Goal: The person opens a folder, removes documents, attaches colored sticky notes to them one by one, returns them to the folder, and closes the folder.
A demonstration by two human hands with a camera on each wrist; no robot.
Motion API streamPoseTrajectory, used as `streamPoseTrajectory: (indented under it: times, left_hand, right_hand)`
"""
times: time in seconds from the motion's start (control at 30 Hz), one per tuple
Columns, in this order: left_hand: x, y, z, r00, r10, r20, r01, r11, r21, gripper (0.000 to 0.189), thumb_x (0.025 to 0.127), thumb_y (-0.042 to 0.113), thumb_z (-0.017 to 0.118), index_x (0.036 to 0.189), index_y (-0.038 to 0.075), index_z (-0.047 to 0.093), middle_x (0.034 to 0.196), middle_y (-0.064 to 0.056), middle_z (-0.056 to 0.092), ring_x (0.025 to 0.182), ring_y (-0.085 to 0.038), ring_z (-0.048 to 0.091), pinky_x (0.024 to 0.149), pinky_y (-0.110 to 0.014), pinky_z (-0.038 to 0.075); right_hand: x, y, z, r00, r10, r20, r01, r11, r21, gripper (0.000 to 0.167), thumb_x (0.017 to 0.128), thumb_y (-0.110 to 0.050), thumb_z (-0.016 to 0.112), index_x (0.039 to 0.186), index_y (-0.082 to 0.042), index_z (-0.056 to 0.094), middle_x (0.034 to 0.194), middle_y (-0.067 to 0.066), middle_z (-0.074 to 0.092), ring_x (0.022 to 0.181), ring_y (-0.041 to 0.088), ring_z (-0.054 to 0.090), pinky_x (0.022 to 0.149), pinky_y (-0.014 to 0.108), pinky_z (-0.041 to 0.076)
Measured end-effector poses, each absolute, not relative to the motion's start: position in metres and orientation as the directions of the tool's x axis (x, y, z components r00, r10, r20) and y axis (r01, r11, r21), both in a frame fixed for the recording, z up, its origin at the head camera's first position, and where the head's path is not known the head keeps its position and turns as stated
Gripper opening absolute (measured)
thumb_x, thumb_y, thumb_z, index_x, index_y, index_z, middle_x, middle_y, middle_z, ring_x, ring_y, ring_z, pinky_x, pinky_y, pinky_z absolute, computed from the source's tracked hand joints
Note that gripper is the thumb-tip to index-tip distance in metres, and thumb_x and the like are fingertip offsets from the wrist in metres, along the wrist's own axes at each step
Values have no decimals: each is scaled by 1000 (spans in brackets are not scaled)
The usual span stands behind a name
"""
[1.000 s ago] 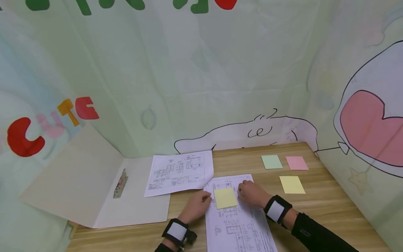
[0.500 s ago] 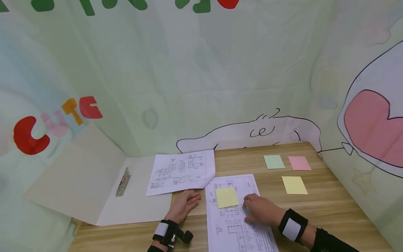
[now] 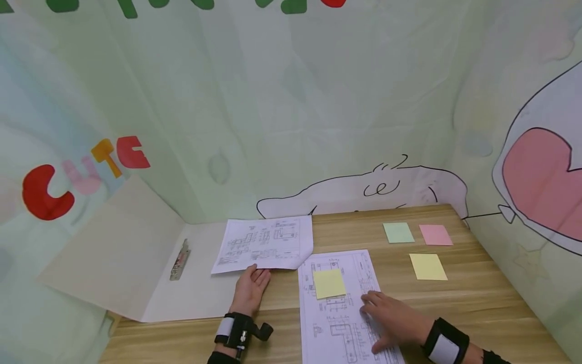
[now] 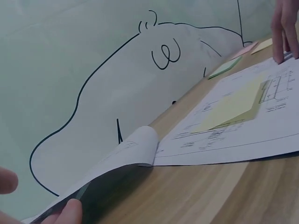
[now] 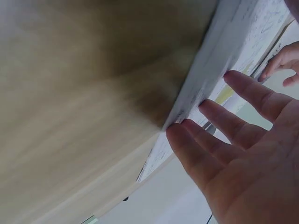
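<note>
My left hand (image 3: 247, 292) is at the near edge of the left drawing sheet (image 3: 268, 242), palm turned up. In the left wrist view its fingertips (image 4: 70, 213) lie at the raised paper edge, with the thumb apart above. This sheet overlaps the open white folder (image 3: 200, 298), and its right corner curls up. My right hand (image 3: 395, 318) rests spread fingertips on the right side of a second drawing sheet (image 3: 323, 323). A yellow sticky note (image 3: 329, 283) is on that second sheet's upper part. The right wrist view shows the right fingers (image 5: 243, 88) extended over the paper.
A metal clip (image 3: 179, 260) is fixed inside the folder, whose cover (image 3: 113, 247) leans up against the printed backdrop. Green (image 3: 398, 232), pink (image 3: 435, 235) and yellow (image 3: 428, 266) notes lie at the back right of the wooden table (image 3: 477, 303).
My left hand has gone from beside the yellow note leftward to the left sheet's near edge, which has shifted slightly. My right hand has slid down and right along the second sheet, fingers spreading.
</note>
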State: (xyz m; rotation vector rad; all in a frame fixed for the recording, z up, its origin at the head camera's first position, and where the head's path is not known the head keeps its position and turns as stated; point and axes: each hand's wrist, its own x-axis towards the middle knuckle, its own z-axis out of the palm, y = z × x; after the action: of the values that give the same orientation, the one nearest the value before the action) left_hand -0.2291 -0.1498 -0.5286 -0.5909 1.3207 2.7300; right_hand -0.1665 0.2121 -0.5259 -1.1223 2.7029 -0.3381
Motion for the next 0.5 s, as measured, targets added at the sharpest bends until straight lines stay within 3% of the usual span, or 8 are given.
streamPoseTrajectory:
  times: [0.17,0.27,0.4,0.5]
  left_hand:
    - [-236,-163,-520,-924,-164,-345,-145,-686,713,54,102,16,33,144,-5,7,126,-18,32,122,-27,36,104,-33,33]
    - [-241,-172,-515,-928,-182,-324,-98,-722,685,54,102,17,34,145,-1,9,127,-16,33,124,-25,35,107,-34,28]
    - [-247,-182,-512,-928,-174,-331,-90,-754,651,50,102,20,36,145,2,17,127,-12,38,128,-22,33,111,-36,21]
    - [-251,-188,-511,-924,-138,-355,-116,-786,607,44,102,24,39,141,8,25,123,-7,43,123,-17,38,110,-33,21]
  right_hand:
    - [-157,223,-525,-693,-705,-153,-644,700,-309,98,59,-80,58,130,-13,54,139,14,44,126,39,40,94,55,40]
    - [-151,226,-525,-690,-711,-136,-655,693,-300,100,59,-83,56,132,-16,53,143,14,42,128,43,37,92,57,40]
    - [-141,228,-528,-687,-722,-85,-684,682,-259,96,64,-85,51,133,-17,54,142,12,43,127,43,39,87,57,44]
    - [-135,230,-529,-684,-725,-80,-691,679,-246,88,71,-81,46,134,-19,54,142,10,45,126,42,41,87,56,45]
